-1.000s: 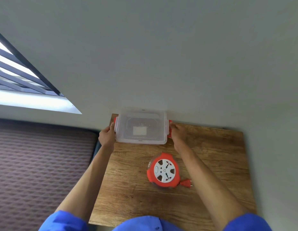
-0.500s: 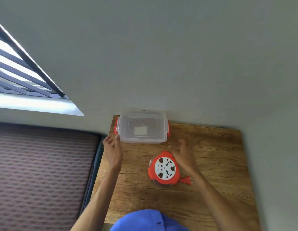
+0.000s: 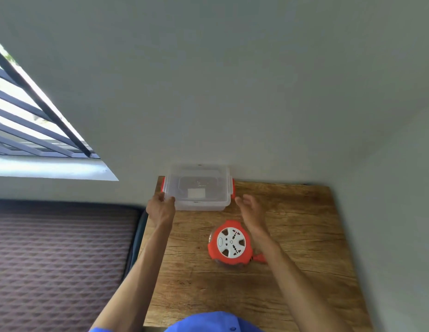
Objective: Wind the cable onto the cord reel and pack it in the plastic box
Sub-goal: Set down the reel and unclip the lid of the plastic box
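- My right hand (image 3: 250, 209): open, fingers spread, holding nothing; half a second ago it hovered by the reel, now it reaches toward the box's right clip.
- My left hand (image 3: 160, 207): back at the box's near-left corner, fingers curled on the rim.
- Cord reel (image 3: 230, 243): flat on the wooden table (image 3: 304, 236), socket face up, cable wound, plug (image 3: 259, 257) pointing right.
- Plastic box (image 3: 199, 185): against the wall, lid on, long axis left-right. Judgement: opening comes next, packing pending.
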`<state>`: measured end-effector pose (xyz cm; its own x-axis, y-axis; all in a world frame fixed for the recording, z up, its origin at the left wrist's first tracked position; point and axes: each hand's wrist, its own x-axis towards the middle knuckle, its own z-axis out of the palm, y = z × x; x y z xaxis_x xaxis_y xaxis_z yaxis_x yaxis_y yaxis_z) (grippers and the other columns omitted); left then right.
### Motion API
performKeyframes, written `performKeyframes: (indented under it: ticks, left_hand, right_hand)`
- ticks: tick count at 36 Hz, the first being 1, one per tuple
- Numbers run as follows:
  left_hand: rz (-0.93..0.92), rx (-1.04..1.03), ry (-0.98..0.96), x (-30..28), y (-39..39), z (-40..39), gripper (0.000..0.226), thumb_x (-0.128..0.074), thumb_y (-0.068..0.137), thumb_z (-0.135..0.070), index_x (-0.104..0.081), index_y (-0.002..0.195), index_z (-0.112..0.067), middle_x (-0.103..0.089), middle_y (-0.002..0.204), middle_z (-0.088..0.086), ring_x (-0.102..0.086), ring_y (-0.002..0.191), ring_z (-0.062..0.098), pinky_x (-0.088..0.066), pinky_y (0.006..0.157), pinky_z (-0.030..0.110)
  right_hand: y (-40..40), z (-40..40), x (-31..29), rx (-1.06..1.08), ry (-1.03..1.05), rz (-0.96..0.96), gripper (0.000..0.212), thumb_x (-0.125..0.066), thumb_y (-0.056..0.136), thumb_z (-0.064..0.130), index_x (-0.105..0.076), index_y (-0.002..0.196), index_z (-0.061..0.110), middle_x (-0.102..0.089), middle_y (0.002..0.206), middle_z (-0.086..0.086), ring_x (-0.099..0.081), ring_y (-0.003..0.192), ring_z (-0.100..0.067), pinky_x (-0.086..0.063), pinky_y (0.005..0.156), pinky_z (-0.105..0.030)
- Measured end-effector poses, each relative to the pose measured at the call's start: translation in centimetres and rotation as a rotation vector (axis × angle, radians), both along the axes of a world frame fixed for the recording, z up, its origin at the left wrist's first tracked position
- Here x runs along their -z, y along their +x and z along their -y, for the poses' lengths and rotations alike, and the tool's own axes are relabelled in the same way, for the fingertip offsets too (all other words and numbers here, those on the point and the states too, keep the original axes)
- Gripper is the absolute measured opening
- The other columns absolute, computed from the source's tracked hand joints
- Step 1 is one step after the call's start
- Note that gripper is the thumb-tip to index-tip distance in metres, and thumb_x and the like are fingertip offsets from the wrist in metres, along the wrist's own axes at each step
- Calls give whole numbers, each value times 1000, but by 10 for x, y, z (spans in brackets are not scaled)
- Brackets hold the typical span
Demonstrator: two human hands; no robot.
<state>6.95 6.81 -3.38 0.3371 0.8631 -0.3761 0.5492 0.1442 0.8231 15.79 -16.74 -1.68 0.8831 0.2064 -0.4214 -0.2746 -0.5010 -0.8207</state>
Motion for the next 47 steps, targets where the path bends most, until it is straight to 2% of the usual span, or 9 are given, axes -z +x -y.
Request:
performKeyframes:
  ticks: [4, 8, 13, 16, 21, 27, 33, 37, 47]
  left_hand:
    - [5, 22, -37, -3, 1, -4, 39, -72, 98, 1, -71, 137, 3, -74, 130, 20, -67, 86, 17, -54, 75, 23]
    - [-26, 1, -85, -7, 3, -9, 41, -76, 96, 5, -70, 137, 4, -72, 130, 21, -71, 120, 37, -60, 103, 41]
    - [-104, 70, -42, -7, 7, -9, 15, -66, 95, 4, -65, 84, -6, -61, 80, 7, -61, 77, 27, -54, 67, 35]
    - [-105, 104, -36, -9, 9, -9, 18, -74, 98, -17, -71, 92, 0, -62, 83, 8, -56, 71, 21, -52, 68, 35]
    - [-56, 104, -106, -9, 10, -14, 39, -76, 100, -41, -71, 98, -2, -62, 90, 13, -58, 79, 27, -51, 70, 40]
    - [-24, 71, -167, -10, 10, -19, 37, -82, 97, -36, -59, 87, -9, -60, 89, 9, -60, 82, 28, -63, 84, 53]
    - [-91, 143, -113, -14, 13, -17, 70, -87, 94, -21, -50, 150, -3, -56, 143, 21, -63, 127, 43, -60, 105, 60]
    - [-102, 163, -116, -16, 19, -20, 77, -91, 91, -25, -51, 153, -3, -53, 148, 22, -62, 130, 44, -59, 108, 59]
    - [-44, 151, -256, -18, 25, -29, 94, -93, 83, -52, -46, 150, -5, -52, 136, 13, -62, 121, 36, -67, 93, 54]
  right_hand:
    - [23, -35, -15, 89, 213, -268, 28, -62, 106, 26, -70, 127, 10, -76, 120, -9, -73, 113, -25, -58, 105, -45]
    - [23, -52, -14, 271, 209, -293, 13, -62, 101, 18, -68, 90, 20, -76, 106, -11, -73, 107, -29, -58, 103, -50]
    - [23, -60, -11, 345, 220, -348, 20, -60, 99, 14, -62, 80, 20, -69, 88, -4, -72, 95, -28, -59, 102, -52]
    - [26, -60, -13, 357, 223, -377, 8, -59, 98, 14, -66, 93, 13, -66, 94, -6, -66, 84, -20, -59, 102, -47]
    - [28, -59, -14, 362, 278, -419, 36, -57, 95, 11, -64, 129, 2, -68, 121, -18, -66, 113, -34, -58, 104, -51]
    - [27, -67, -8, 422, 268, -365, 15, -64, 96, 10, -65, 111, 10, -64, 95, -5, -63, 85, -22, -62, 96, -51]
    - [24, -70, -6, 330, 79, -183, 26, -84, 89, 13, -58, 87, 16, -73, 103, -10, -73, 87, -27, -66, 75, -42]
    - [26, -74, -9, 277, -52, -77, 30, -85, 86, 9, -67, 109, 6, -68, 97, -6, -67, 80, -21, -47, 51, -21]
    - [30, -77, 2, 269, -152, -58, 48, -83, 84, 6, -61, 127, -2, -73, 118, -19, -74, 102, -33, -65, 75, -35]
